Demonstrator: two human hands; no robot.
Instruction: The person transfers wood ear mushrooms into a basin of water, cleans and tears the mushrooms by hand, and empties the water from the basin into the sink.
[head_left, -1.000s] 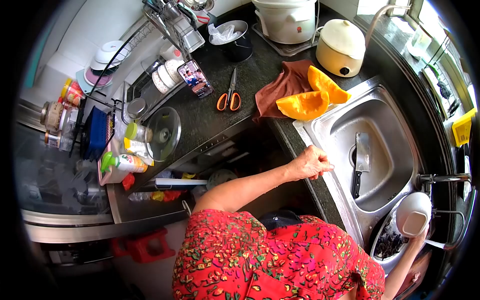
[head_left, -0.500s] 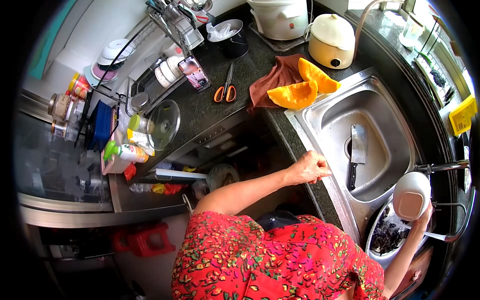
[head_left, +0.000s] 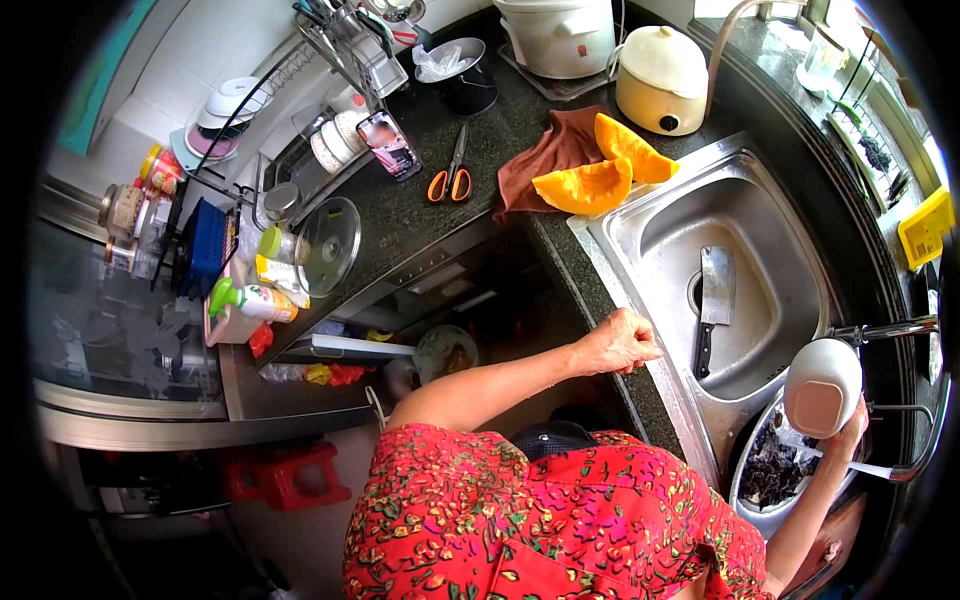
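Now holding a tilted white cup, gripping its side with the right hand, by the bowl at the end of the sink! Curling the left hand nearly closed at the sink's near edge, hiding the palm, contents impossible to tell. Seeing open steel around the knife inside the sink's walls.

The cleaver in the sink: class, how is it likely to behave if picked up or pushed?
The cleaver would probably feel stiff and blade-heavy, given its broad metal blade and slim black handle. Lying flat, it seems likelier to slide over the sink's smooth-looking metal than roll.
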